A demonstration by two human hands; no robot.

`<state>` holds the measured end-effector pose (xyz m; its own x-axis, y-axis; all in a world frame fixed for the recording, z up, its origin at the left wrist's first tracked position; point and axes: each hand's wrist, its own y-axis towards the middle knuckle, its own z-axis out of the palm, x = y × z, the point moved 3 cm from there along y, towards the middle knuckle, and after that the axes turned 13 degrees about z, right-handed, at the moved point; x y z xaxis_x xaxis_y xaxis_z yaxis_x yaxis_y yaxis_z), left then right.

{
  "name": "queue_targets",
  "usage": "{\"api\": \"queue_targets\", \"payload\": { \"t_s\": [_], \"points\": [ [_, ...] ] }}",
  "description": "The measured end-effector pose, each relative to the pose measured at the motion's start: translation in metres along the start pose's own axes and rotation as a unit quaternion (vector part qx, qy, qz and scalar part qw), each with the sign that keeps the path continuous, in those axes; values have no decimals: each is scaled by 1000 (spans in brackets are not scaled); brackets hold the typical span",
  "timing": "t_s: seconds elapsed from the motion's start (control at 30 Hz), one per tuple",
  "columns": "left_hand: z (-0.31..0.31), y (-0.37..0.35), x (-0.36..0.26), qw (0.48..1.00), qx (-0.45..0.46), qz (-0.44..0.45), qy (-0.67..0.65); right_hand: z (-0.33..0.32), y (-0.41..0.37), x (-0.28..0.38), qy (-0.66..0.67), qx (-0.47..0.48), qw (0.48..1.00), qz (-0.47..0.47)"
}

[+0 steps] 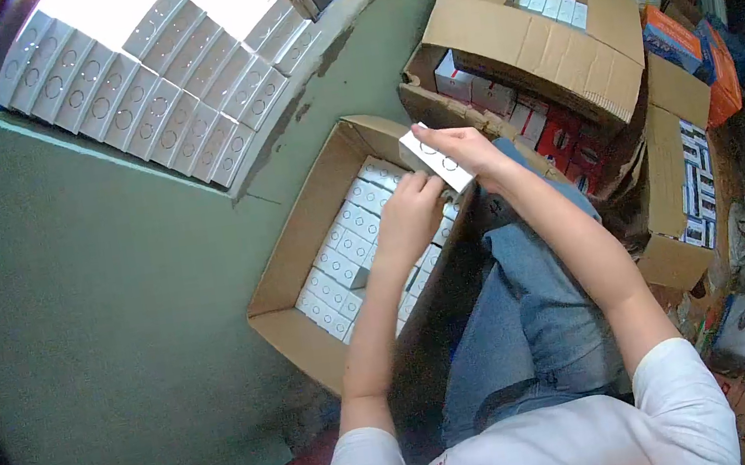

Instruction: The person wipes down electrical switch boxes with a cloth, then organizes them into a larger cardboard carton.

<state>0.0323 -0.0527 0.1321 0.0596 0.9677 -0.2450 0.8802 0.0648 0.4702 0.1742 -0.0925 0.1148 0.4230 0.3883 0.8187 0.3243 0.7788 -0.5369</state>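
Observation:
My right hand point(467, 152) grips a white box point(432, 161) with round markings on its face, the thumb along its upper edge. Close below the box, my left hand point(412, 213) has its fingers curled together near the box's lower end; what they hold, if anything, I cannot make out. Beneath both hands stands an open carton point(288, 272) with rows of similar small white boxes point(339, 265) inside. A dark gap shows among these rows. My left forearm hides part of them.
Many similar white boxes point(121, 106) line the window sill at upper left. Right of my legs are an open carton point(545, 40), a carton with red and white boxes point(558, 140), and another with blue-and-white packs point(697, 180). A green wall point(120, 313) borders the left.

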Motion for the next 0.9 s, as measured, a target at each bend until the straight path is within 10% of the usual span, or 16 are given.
{"api": "queue_targets", "payload": {
  "t_s": [0.27,0.6,0.77,0.9],
  "points": [
    [-25,5,1,968,35,-20,249,2,-1,-6,-14,64,998,19],
    [2,-19,-18,997,-43,-45,-53,3,-3,-8,15,19,995,-92],
    [-3,-29,-3,903,5,-205,-378,2,-4,-9,2,35,993,-115],
    [-44,-16,-12,947,-48,-160,-273,0,-4,-2,67,49,992,-92]
  ]
}}
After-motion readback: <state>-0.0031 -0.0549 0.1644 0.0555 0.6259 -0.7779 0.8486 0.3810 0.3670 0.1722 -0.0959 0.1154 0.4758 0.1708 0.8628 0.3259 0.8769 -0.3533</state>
